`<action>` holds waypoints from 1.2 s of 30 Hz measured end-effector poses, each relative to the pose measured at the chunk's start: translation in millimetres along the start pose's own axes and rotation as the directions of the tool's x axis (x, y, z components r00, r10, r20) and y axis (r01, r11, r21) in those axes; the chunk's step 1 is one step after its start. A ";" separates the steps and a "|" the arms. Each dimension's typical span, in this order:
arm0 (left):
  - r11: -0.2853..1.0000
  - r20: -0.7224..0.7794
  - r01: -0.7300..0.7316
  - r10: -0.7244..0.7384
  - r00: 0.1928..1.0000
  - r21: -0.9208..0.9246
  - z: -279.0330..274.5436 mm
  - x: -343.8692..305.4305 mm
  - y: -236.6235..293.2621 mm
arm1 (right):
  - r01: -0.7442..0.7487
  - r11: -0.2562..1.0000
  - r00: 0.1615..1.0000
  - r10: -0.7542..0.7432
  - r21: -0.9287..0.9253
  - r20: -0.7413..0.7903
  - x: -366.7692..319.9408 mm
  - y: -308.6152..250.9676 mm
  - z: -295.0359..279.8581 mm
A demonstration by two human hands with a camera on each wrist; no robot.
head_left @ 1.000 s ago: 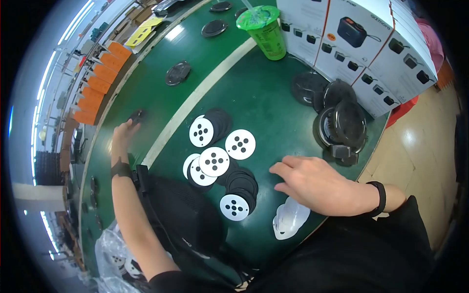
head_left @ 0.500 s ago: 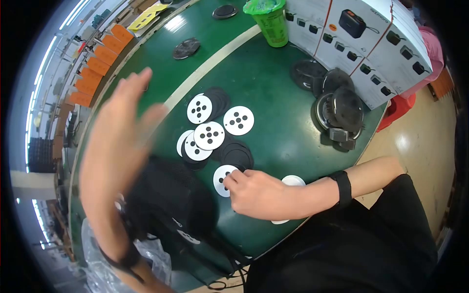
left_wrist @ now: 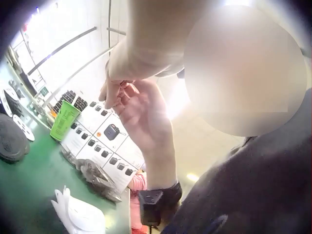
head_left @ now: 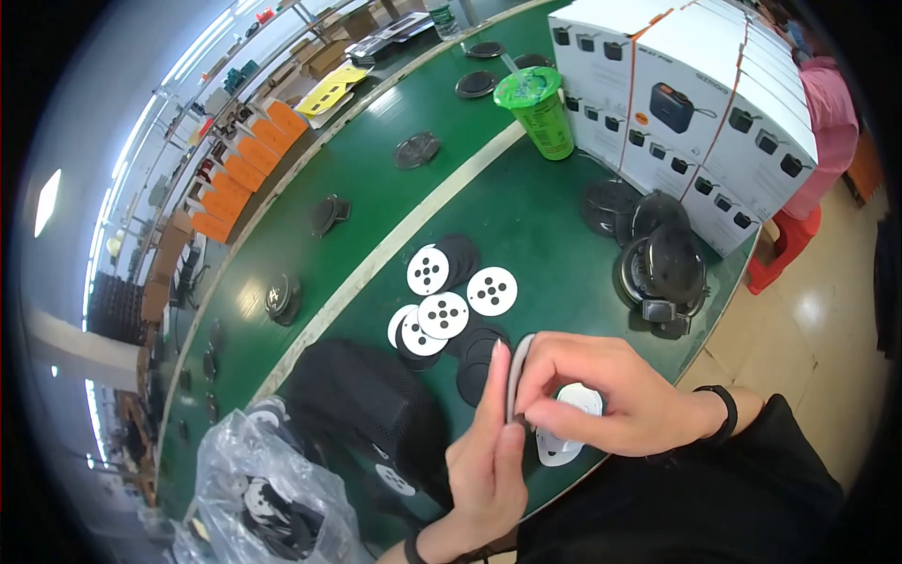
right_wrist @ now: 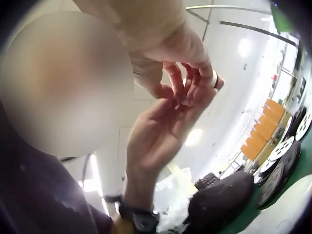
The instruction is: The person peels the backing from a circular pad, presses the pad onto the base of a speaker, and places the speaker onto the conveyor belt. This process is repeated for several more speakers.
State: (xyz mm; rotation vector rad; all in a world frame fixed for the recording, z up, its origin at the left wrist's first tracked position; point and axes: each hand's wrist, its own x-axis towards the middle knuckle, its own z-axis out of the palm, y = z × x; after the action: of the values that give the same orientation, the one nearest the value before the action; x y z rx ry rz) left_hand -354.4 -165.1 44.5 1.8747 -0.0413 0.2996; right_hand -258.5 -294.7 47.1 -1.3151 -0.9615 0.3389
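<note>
Both hands meet above the table's near edge around a thin round disc (head_left: 517, 376), seen edge-on. My left hand (head_left: 484, 470) holds it with long fingers along its left side and the thumb at its lower edge. Curled fingers and thumb of my right hand (head_left: 601, 390) pinch it from the other side. The disc's faces are hidden. Beyond lie white discs with dark holes (head_left: 443, 315) and overlapping black discs (head_left: 474, 376). Thin white pieces (head_left: 559, 449) lie under the right hand.
A black mesh-covered case (head_left: 366, 404) and a clear plastic bag (head_left: 272, 479) are at the left. Black round parts (head_left: 672, 249) stand at the right, before stacked white boxes (head_left: 667, 108). A green cup (head_left: 545, 117) stands at the back; more dark parts (head_left: 282, 299) dot the green table (head_left: 366, 202).
The right hand went to the nearest white disc, which no longer lies on the black ones, then rose. The left hand came from the far left to meet it around the disc.
</note>
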 end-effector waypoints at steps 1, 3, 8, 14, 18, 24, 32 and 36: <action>0.993 0.001 -0.069 0.069 0.998 0.099 3.3 -2.8 -0.7 | -0.084 0.995 0.996 0.085 0.056 -0.014 -1.2 -2.0 -0.3; 0.998 -0.021 -0.063 0.062 0.998 -0.020 7.2 -6.9 -5.2 | -0.135 0.988 0.989 0.138 0.078 -0.044 -1.7 -6.7 0.7; 0.979 0.023 -0.197 0.196 0.980 0.049 1.5 -11.1 -6.5 | -0.043 0.998 0.996 0.045 0.035 -0.079 -3.6 -9.4 10.4; 0.991 -0.180 -0.137 0.135 0.974 0.003 15.8 -17.2 -6.2 | -0.059 0.995 0.998 0.060 0.075 -0.003 -1.3 -16.9 9.7; 0.994 -0.179 -0.099 0.091 0.980 -0.037 14.4 -18.1 -4.4 | 0.031 0.997 0.998 -0.026 0.070 -0.061 -0.2 -11.4 11.6; 0.956 -0.084 -0.137 0.164 0.983 0.258 4.6 -18.1 -5.8 | 0.017 0.999 1.000 -0.018 0.051 0.025 2.3 -15.1 5.6; 0.947 0.095 -0.316 0.320 0.943 -0.049 3.9 -9.3 -25.5 | 0.056 0.983 0.997 -0.065 -0.174 -0.046 -6.3 -5.6 14.8; 0.961 0.119 -0.271 0.275 0.954 -0.047 -2.5 -8.5 -16.9 | 0.063 0.992 0.997 -0.068 -0.112 -0.040 -3.2 -6.5 13.5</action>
State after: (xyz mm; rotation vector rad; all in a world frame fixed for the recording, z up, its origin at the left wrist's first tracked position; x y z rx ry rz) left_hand -360.0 -158.4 27.6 1.8560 -0.3911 0.3687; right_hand -272.5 -289.9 51.2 -1.3828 -0.9958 0.2080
